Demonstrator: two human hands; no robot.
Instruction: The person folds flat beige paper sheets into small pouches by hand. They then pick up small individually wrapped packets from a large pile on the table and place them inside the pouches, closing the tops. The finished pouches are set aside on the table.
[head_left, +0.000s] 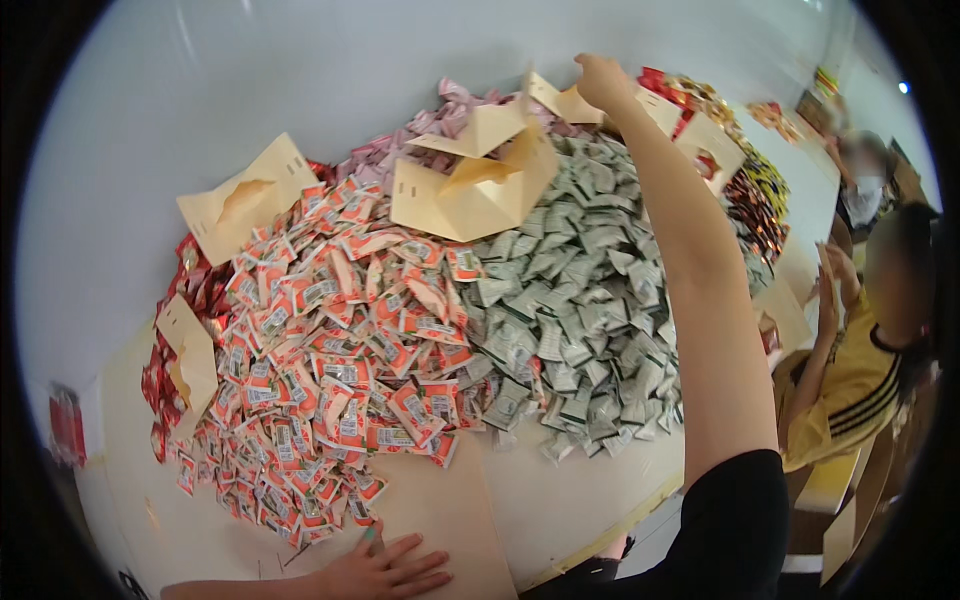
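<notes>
White table (600, 492), heaped packets (345, 372), grey wall (300, 65).

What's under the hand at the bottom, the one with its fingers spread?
The left hand seems to rest on a flat tan surface, which shows around its fingers; orange-and-white packets lie close by. Anything directly beneath the hand is covered.

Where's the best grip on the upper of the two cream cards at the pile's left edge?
Probably pinch the upper cream card along its upper-left edge, coming from the left. That edge shows uncovered, projecting past the packets, while the lower-right edge borders them. The card looks thin, and the ragged opening in its middle suggests a poor central grip.
</notes>
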